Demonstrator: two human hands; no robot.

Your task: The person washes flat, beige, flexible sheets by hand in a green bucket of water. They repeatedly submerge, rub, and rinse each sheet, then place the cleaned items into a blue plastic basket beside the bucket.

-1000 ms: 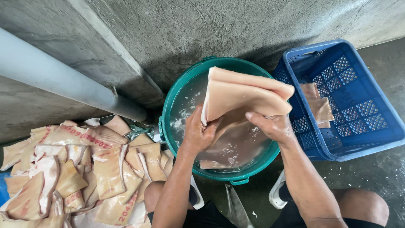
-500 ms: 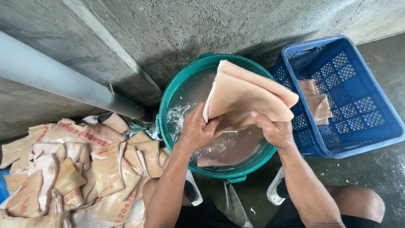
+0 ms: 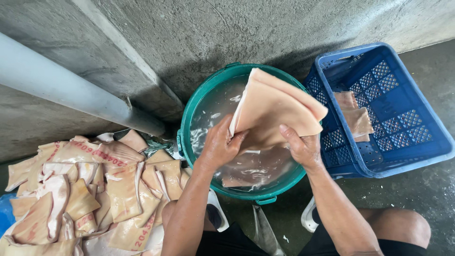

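Head view: left hand and right hand both clamp a folded, smooth pale pork skin slab above the green tub's right rim, murky water and pieces inside. It's lifted slightly higher than before. Two slabs lie in the blue lattice crate; stamped skins are heaped left.

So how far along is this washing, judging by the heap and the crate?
Early, it seems. Done: only a couple of pale pieces lie in the blue crate. In hand: the left hand and right hand both have a grip on a folded slab of skin over the green tub of water. Left: a large heap of stamped pieces on the floor beside the tub.
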